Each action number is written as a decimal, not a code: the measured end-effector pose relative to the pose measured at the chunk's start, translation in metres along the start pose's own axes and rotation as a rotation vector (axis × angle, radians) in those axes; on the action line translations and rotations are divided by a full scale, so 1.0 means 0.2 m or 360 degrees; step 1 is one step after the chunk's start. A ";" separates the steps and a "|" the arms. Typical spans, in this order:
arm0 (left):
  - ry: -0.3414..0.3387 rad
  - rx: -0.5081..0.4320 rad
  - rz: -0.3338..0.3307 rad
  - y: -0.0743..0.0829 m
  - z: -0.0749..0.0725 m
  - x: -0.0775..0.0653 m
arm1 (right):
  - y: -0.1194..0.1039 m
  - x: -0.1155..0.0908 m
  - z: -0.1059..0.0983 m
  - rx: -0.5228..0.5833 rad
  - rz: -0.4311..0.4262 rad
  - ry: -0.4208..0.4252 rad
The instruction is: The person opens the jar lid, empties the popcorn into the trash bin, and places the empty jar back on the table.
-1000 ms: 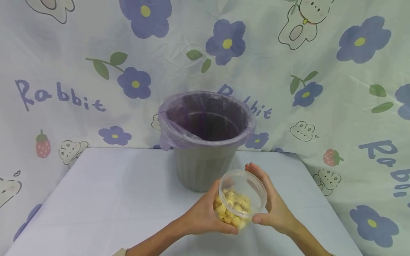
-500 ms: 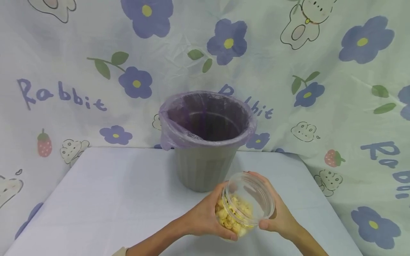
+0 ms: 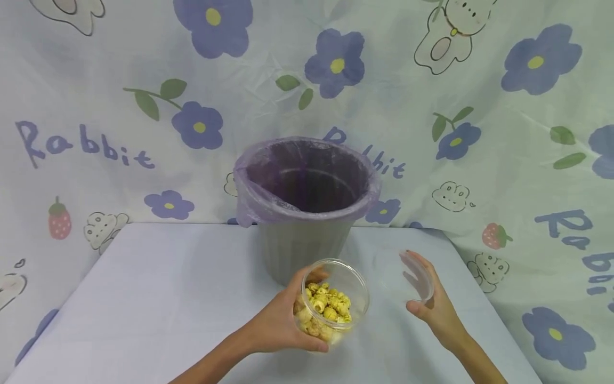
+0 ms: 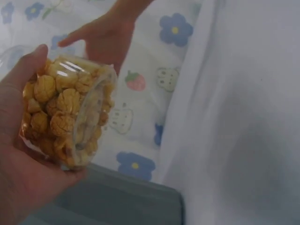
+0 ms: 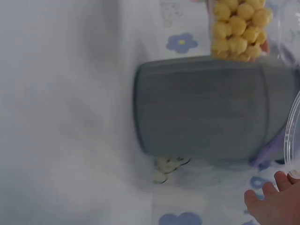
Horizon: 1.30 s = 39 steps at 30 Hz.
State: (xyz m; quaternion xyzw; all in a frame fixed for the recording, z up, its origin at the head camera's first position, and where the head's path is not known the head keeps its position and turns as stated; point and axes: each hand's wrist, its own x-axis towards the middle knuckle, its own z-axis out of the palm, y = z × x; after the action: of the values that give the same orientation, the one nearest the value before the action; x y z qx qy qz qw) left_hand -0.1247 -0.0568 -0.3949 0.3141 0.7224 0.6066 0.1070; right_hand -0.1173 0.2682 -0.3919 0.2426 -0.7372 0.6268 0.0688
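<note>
My left hand (image 3: pixel 275 325) grips a clear round plastic jar (image 3: pixel 354 290), tilted so its open mouth faces up toward the head camera. Yellow popcorn (image 3: pixel 328 306) fills its lower part, and the left wrist view shows the pieces through the wall of the jar (image 4: pixel 65 112). To the right, my right hand (image 3: pixel 441 309) holds a clear round lid (image 3: pixel 419 277) by its edge, fingers behind and thumb below. A gap separates lid and jar. The lid's edge (image 5: pixel 291 140) also shows at the right border of the right wrist view.
Just beyond the jar stands a grey ribbed trash bin (image 3: pixel 299 250), lined with a purple plastic bag (image 3: pixel 249 197) folded over its rim. It rests on a table with a white cloth (image 3: pixel 168 298). A patterned curtain (image 3: pixel 268 106) hangs behind.
The lid has come off the jar and moved to the right in my right hand. My left hand has shifted the jar slightly left. The bin stays put.
</note>
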 end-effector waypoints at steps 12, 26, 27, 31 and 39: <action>0.0121 0.0096 -0.0070 0.01 -0.14 -0.11 | 0.25 -0.07 -0.09 -0.0834 0.0918 -0.0142; 0.0249 0.0192 -0.0053 0.03 -0.24 -0.17 | 0.43 -0.16 -0.13 -0.1251 0.0877 -0.0334; 0.0264 0.0201 -0.0041 0.04 -0.24 -0.17 | 0.43 -0.16 -0.13 -0.1304 0.0863 -0.0349; 0.0301 0.0215 -0.0021 0.04 -0.27 -0.19 | 0.45 -0.18 -0.14 -0.1565 0.0777 -0.0403; 0.0322 0.0240 -0.0042 0.03 -0.30 -0.22 | 0.44 -0.18 -0.17 -0.1685 0.0651 -0.0455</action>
State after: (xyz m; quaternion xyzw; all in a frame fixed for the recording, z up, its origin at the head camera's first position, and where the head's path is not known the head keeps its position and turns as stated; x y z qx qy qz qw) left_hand -0.1203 -0.1317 -0.3840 0.2490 0.7772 0.5776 0.0176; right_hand -0.1323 0.3186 -0.4779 0.1099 -0.9839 0.1346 -0.0418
